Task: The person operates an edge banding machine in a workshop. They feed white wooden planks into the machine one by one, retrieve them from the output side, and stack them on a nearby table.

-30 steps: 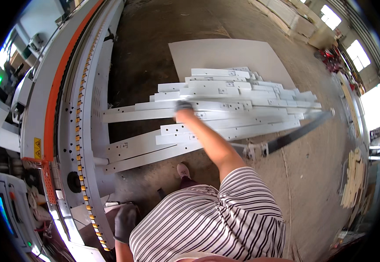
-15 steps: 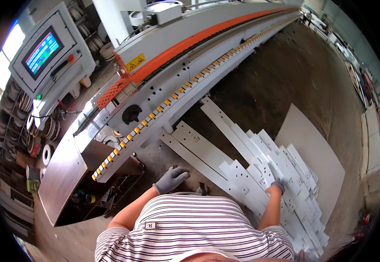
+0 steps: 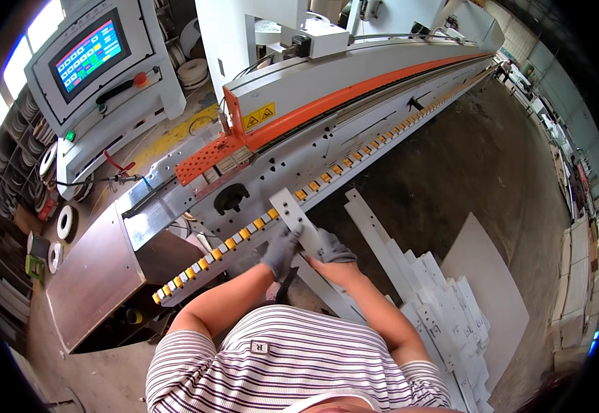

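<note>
A narrow white panel strip (image 3: 290, 208) with drilled holes is held up in front of me, its far end over the machine's roller rail. My left hand (image 3: 282, 250), in a grey glove, is closed on the strip's left edge. On the opposite edge my right hand (image 3: 334, 249), also gloved in grey, grips the same strip. The strip's near end is partly hidden by my hands. To the right lies a stepped stack of white panels (image 3: 444, 303), several with holes.
A long grey machine with an orange guard (image 3: 272, 134) runs away to the right, its rail lined with yellow rollers (image 3: 230, 244). A control console (image 3: 106, 76) stands at the left, above a brown side table (image 3: 93, 268). A large pale board (image 3: 485, 268) lies beyond the stack.
My right hand has moved left from the stack to the rail, bringing a white panel strip. My left hand has moved right and taken hold of it. The view has shifted toward the machine.
</note>
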The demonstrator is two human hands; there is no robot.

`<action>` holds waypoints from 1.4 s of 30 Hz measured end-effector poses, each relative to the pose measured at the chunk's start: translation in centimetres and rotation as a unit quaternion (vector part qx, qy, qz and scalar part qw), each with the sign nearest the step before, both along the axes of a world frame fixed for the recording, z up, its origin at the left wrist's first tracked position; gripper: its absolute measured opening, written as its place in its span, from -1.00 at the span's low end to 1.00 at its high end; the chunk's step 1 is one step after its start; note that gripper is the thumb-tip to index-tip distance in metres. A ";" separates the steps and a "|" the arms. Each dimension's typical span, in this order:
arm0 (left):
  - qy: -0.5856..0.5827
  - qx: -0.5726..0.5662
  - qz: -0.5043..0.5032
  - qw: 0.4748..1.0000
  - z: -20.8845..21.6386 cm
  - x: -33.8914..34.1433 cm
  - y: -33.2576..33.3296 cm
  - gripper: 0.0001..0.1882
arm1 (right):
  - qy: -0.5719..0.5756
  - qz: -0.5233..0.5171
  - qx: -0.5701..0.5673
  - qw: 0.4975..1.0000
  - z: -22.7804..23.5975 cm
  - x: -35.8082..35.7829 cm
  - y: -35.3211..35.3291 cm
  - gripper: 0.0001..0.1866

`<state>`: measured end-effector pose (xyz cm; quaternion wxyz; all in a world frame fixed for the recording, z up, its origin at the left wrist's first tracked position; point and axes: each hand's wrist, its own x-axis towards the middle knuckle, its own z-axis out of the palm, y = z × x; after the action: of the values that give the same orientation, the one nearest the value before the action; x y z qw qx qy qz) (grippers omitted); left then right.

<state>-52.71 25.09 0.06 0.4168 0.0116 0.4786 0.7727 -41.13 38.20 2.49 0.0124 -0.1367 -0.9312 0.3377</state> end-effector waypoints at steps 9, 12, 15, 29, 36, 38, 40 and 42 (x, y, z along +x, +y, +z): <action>-0.018 -0.049 0.183 0.982 -6.5 -13.4 -5.9 -0.70 | -0.205 -0.082 -0.456 0.862 -3.5 -1.7 -3.1 -0.44; -0.061 0.005 0.148 0.987 -6.0 -13.9 -5.4 -0.70 | -0.135 -0.122 -0.479 0.859 -2.9 -2.9 -4.2 -0.55; -0.111 0.084 0.135 0.981 -3.7 -11.4 -4.0 -0.70 | -0.096 -0.173 -0.512 0.836 -3.2 -4.2 -5.0 -0.56; -0.074 0.057 0.205 0.974 -4.8 -13.7 -4.0 -0.52 | -0.135 -0.145 -0.653 0.731 -3.0 -6.1 -5.2 -0.51; -0.051 -0.040 0.222 0.973 -5.0 -15.1 -3.9 -0.46 | -0.147 -0.133 -0.670 0.716 -3.8 -6.6 -5.4 -0.54; -0.059 -0.045 0.238 0.968 -4.7 -15.0 -3.4 -0.48 | -0.150 -0.130 -0.658 0.727 -4.5 -6.6 -5.2 -0.52; -0.048 -0.062 0.243 0.967 -3.9 -14.8 -3.4 -0.50 | -0.159 -0.124 -0.638 0.743 -5.3 -6.5 -5.0 -0.51; -0.039 -0.072 0.243 0.967 -3.6 -14.3 -3.5 -0.51 | -0.174 -0.130 -0.623 0.751 -5.7 -6.0 -5.2 -0.53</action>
<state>-66.97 21.55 -3.54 0.2351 -0.1649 0.5045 0.8143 -47.16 32.96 -3.18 -0.1941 -0.2906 -0.4732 0.8086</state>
